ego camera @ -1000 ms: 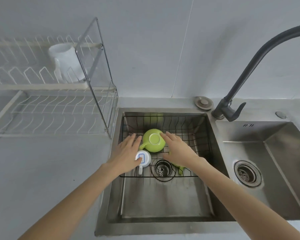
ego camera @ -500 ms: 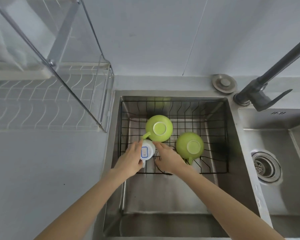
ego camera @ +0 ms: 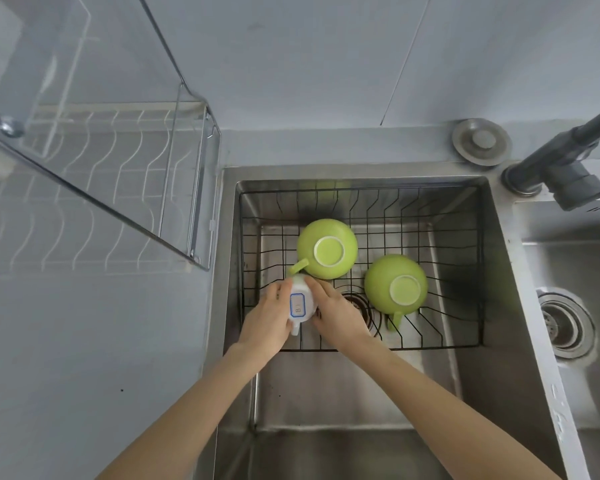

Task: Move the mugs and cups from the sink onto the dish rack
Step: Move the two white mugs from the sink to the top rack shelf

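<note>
A small white mug point(ego camera: 300, 303) with a blue-framed label on its base stands upside down in the black wire basket point(ego camera: 458, 258) inside the left sink point(ego camera: 361, 386). My left hand point(ego camera: 269, 320) grips its left side and my right hand point(ego camera: 336, 313) grips its right side. Two green cups rest upside down in the same basket: one point(ego camera: 327, 248) just behind the white mug, the other point(ego camera: 396, 284) to the right with its handle pointing toward me. The wire dish rack point(ego camera: 94, 188) stands on the counter to the left.
A dark faucet point(ego camera: 565, 157) rises at the upper right. A second sink bowl with a drain point(ego camera: 565, 323) lies to the right. A round metal cap point(ego camera: 481, 141) sits behind the sink. The rack's clear side panel point(ego camera: 94, 109) juts over the counter at the left.
The view has tilted down and closer over the sink. Both hands moved from the rear green cup onto the white mug and closed on it, uncovering the second green cup.
</note>
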### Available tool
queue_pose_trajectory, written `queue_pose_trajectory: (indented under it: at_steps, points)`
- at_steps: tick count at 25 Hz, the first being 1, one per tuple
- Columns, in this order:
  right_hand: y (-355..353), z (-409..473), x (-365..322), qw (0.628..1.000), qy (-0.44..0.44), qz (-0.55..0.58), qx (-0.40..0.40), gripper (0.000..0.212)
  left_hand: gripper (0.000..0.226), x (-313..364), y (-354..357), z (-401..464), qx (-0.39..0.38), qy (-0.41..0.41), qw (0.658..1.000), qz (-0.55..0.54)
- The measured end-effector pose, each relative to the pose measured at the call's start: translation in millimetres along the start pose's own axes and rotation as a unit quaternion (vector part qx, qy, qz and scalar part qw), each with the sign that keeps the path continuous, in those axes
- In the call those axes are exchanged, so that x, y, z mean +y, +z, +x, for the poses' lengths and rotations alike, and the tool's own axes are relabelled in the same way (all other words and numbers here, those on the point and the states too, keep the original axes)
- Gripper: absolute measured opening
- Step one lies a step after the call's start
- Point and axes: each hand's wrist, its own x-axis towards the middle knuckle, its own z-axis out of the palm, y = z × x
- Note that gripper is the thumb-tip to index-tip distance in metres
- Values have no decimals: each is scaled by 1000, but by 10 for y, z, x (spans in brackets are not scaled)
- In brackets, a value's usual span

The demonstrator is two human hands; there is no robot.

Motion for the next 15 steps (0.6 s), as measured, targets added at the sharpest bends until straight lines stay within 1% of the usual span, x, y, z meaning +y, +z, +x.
queue_pose_trajectory:
  at_steps: [5,8,12,15]
  points:
    - [-48,-32,8,1000,-3,-14,-6,60,62,18,-65,-56,12,18,1000,3]
    - [-110,-133,-3,1000,-20,-10,-9,63,60,10,-172,-154,13,37,999,-2]
    - [-278,-334,-54,999,-51,7,12,66,62,32,-336,-345,37,75,996,15]
    - [-441,-525,-113,996,-80,4,31,67,66,79,-464,-543,62,111,992,-20]
